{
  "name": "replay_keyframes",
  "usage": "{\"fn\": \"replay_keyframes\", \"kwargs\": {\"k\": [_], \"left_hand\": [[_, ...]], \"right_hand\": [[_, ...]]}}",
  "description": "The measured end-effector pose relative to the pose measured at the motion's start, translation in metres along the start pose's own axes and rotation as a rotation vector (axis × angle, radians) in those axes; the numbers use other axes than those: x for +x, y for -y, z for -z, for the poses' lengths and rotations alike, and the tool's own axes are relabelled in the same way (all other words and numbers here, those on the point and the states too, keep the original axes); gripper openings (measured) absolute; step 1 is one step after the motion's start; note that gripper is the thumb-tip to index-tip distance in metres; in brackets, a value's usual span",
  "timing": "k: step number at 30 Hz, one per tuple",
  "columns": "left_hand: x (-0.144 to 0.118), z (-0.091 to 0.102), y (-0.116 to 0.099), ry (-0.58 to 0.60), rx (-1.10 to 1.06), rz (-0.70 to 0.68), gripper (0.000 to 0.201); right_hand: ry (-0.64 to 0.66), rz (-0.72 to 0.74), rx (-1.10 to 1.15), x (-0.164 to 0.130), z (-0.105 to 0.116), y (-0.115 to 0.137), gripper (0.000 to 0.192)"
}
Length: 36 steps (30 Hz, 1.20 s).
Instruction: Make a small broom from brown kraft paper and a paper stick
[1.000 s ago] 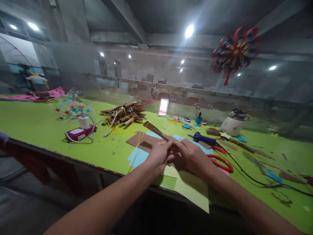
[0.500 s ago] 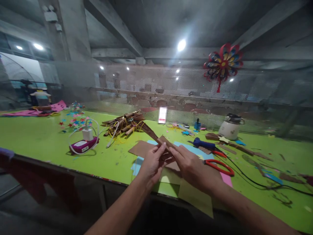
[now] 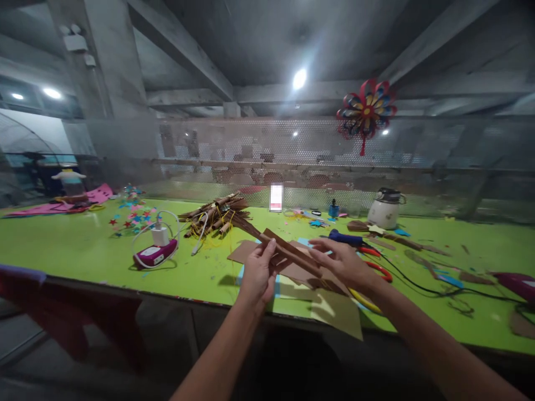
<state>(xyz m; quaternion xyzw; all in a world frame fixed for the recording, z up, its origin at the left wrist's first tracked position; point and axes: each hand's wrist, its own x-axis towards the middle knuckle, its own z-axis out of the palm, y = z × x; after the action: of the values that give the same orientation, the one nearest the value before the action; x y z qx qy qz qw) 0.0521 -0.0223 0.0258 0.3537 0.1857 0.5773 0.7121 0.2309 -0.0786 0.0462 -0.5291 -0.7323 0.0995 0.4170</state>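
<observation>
Head view: left hand (image 3: pixel 258 273) clamped on folded brown paper (image 3: pixel 293 256)

As I watch, the 2 hands are apart. The left thumb presses the folded brown paper against the fingers, holding it over the green table (image 3: pixel 100 253) with 1 end toward 10 o'clock and the other toward 4. By that 4 o'clock end is the right hand (image 3: pixel 340 263), its fingers loosely bent and spread; I cannot tell whether they touch the paper. From the left hand, a pile of brown paper rolls (image 3: pixel 217 214) lies at 11 o'clock, a purple power strip (image 3: pixel 156 254) at 9, and a blue-handled tool (image 3: pixel 346 239) at 2.
</observation>
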Motion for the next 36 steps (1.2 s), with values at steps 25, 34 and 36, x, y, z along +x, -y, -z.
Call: {"fn": "replay_keyframes", "kwargs": {"k": [25, 34, 36], "left_hand": [[-0.002, -0.017, -0.016, -0.057, -0.356, 0.012, 0.012], [-0.017, -0.034, -0.009, -0.028, -0.251, -0.062, 0.004], [-0.022, -0.037, -0.013, -0.041, -0.254, -0.071, 0.007]], "right_hand": [[-0.003, -0.190, 0.257, -0.020, -0.023, 0.016, 0.031], [0.220, -0.270, 0.497, -0.017, -0.024, 0.041, 0.046], [0.154, -0.222, 0.441, -0.018, -0.029, 0.046, 0.047]]}}
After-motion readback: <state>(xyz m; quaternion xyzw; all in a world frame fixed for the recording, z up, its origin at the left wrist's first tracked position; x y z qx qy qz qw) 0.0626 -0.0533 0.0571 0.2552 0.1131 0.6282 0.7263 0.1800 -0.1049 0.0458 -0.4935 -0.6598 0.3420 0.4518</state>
